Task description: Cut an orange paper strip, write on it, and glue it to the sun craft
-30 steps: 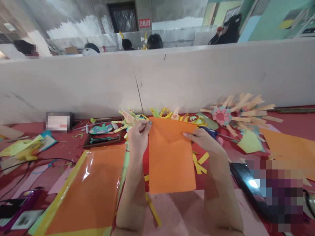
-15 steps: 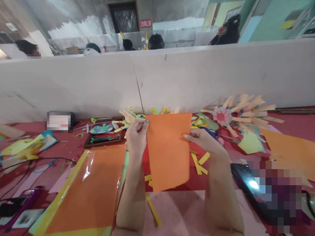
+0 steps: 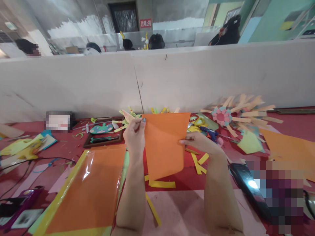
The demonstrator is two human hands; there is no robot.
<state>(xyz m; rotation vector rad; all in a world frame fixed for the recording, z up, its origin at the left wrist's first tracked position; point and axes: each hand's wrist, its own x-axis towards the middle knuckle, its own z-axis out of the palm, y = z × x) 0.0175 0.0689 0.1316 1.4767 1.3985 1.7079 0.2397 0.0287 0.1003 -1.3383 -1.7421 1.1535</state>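
An orange sheet of paper is held up in front of me, above the red table. My left hand pinches its upper left corner between thumb and fingers. Partway down its right edge, my right hand grips the sheet, with the fingertips behind it hidden. The lower right corner of the sheet curves. Below and beside it lie yellow paper strips. Behind my right hand are yellow-handled scissors and a blue glue gun.
Plastic-covered orange paper lies at left, near a purple power strip. A tray holds tools. A paper flower, more orange paper and a phone are at right. A white partition stands behind.
Both hands have shifted slightly left with the orange sheet. Its lower edge has risen and tilted away, uncovering more of a yellow strip beneath. My right hand sits slightly lower.
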